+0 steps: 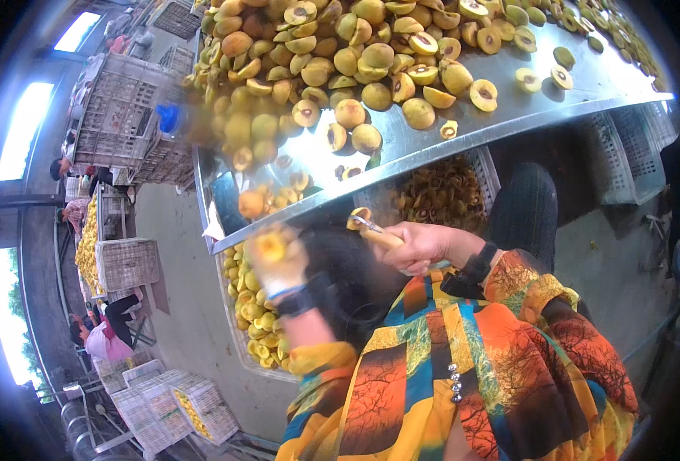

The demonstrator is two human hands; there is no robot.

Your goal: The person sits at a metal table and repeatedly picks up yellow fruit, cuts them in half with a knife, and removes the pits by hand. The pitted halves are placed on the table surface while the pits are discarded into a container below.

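Note:
My right hand is closed round the pale wooden handle of a pitting spoon. A brownish bit of peach with a dark hollow sits at its metal end. My left hand, smeared by motion and seemingly gloved in white, holds a yellow peach half near the table's front left corner. Above both hands, many halved peaches, several with pits showing, are heaped on the metal table. Below my left hand, yellow peach halves fill a crate.
Beneath the table's raised metal edge stands a crate of brown scraps. White plastic crates stand at the right. Across the floor at the left are stacked crates, another fruit-laden table and a seated person.

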